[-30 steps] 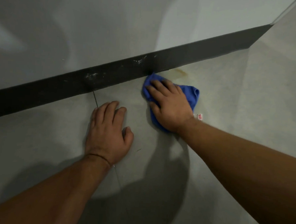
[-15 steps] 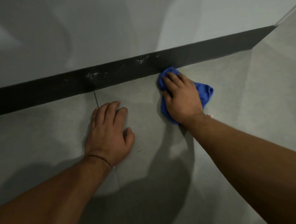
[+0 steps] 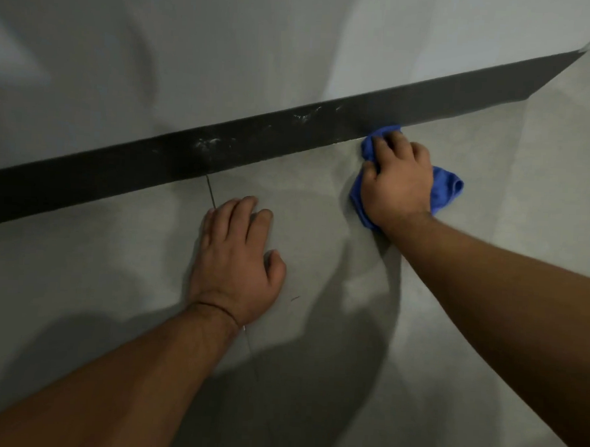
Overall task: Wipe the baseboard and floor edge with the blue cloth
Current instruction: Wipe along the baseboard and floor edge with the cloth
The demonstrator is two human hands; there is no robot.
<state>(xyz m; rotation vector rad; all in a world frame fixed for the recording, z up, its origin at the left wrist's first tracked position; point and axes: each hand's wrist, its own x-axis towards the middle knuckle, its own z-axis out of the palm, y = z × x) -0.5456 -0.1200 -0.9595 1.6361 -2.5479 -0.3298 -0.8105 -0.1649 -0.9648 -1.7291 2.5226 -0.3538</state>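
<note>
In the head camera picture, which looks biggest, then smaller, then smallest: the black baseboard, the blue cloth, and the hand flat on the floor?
1. baseboard, stretching across nearly the whole picture.
2. left hand, though it sits nearer the camera.
3. blue cloth, mostly hidden under the right hand.

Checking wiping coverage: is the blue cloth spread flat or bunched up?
Bunched. The blue cloth sits crumpled under the right hand, folds bulging out beside it, one end pressed against the baseboard.
</note>
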